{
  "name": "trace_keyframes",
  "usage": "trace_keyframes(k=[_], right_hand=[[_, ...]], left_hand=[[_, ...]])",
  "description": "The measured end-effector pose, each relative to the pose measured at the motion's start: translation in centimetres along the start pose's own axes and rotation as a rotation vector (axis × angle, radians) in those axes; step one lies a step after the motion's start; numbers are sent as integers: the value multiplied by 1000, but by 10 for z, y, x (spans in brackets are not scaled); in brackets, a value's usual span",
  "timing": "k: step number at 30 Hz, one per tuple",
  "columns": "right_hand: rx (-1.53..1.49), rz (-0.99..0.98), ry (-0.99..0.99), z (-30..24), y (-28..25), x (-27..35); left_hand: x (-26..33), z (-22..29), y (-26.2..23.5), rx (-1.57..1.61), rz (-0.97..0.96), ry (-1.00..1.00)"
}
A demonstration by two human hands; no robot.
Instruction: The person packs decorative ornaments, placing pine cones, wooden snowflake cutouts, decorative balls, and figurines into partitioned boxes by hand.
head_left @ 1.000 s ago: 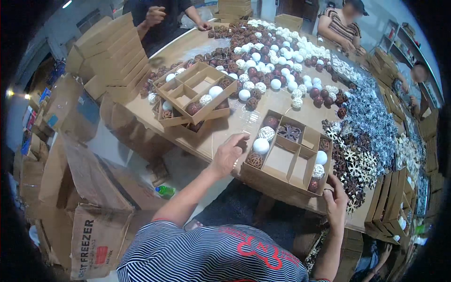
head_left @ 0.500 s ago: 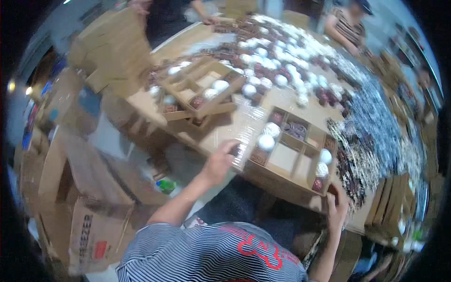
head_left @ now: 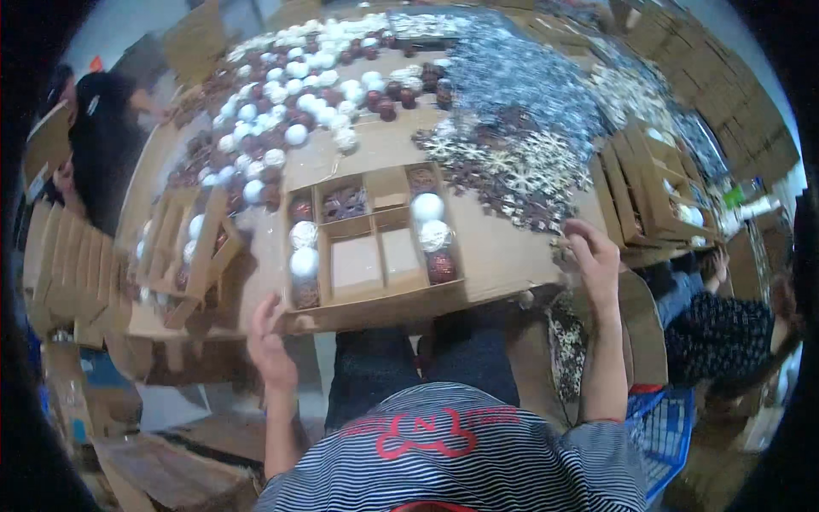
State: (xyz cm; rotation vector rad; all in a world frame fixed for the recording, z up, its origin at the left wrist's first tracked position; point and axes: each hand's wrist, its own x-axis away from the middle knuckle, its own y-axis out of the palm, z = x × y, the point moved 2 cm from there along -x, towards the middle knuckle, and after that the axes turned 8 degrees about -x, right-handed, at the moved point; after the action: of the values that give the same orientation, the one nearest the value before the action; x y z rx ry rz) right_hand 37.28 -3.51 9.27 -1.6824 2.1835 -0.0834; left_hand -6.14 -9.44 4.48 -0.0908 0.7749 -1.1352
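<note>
In front of me on the table lies a cardboard divided box point(head_left: 367, 299). White balls point(head_left: 427, 206) and dark red glittery balls point(head_left: 441, 268) fill its side columns, a dark purple-brown snowflake ornament point(head_left: 344, 202) one middle compartment. My left hand point(head_left: 275, 354) is beside its near left corner, fingers loosely apart and empty. To the right of the box, my right hand point(head_left: 595, 260) has its fingers curled together at the edge of a snowflake ornament pile point(head_left: 529, 171). Something small and pale is at its fingertips, too blurred to name.
Loose white and brown balls point(head_left: 294, 90) cover the far left table. Silvery ornaments point(head_left: 520, 77) are heaped at the far middle. Filled boxes stand stacked at left point(head_left: 183, 256) and right point(head_left: 653, 183). A blue basket point(head_left: 661, 435) is at lower right. Other people point(head_left: 107, 149) are nearby.
The view has swung to the right. My left hand has left the plastic-wrapped edge beside the box; my right hand has moved from the box's corner to the snowflake pile.
</note>
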Motion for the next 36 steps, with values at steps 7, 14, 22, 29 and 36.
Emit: trace_keyframes(k=[7,14,22,29,36], right_hand=[[97,61,25,14,-25,-14],[186,54,79,26,-35,-18],[319,7,-23,18,-27,-11],[274,-1,93,17,-7,-23],[244,-68,-28,-2,-1,-68]], left_hand=[[-3,19,-16,-155,50,159],[-12,37,-11,-228,6,233],[-11,43,-11,-230,-23,271],[-8,41,-10,-282,-41,294],[-12,47,-4,-259,-50,334]])
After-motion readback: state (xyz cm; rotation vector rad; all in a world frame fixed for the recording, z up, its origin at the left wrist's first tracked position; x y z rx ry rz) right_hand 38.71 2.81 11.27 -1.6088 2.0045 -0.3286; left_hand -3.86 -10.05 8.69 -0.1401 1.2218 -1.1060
